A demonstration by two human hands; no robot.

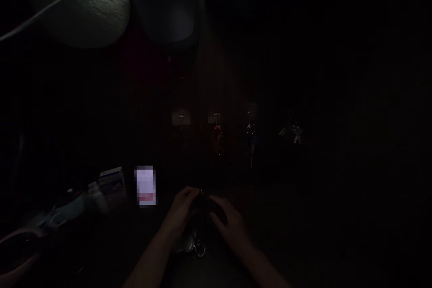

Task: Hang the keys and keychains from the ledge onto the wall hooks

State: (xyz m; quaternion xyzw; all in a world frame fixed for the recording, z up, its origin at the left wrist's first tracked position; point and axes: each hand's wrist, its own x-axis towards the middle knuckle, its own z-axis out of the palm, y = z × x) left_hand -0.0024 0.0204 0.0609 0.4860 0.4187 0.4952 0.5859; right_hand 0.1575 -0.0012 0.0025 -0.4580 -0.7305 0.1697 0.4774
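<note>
The scene is very dark. My left hand [184, 210] and my right hand [232, 225] face each other at the lower middle, both with bent fingers closed round a dark object [204, 209]. Its outline melts into the shadow, so its kind does not show; a small glint sits at its top. Just below, near my left wrist, a shiny metal ring [200, 248] shows beside a pale rounded thing [185, 244]. Whether these two hang from the dark object or lie on the surface, I cannot tell.
Hooks on the wall hold a reddish bunch [218, 137], a dark bunch [250, 135] and keys [297, 133]; another hook [181, 118] hangs left. Caps [165, 13] hang above. Leftward stand a blurred-out pale card [146, 184], a box [113, 182] and a bottle [97, 198].
</note>
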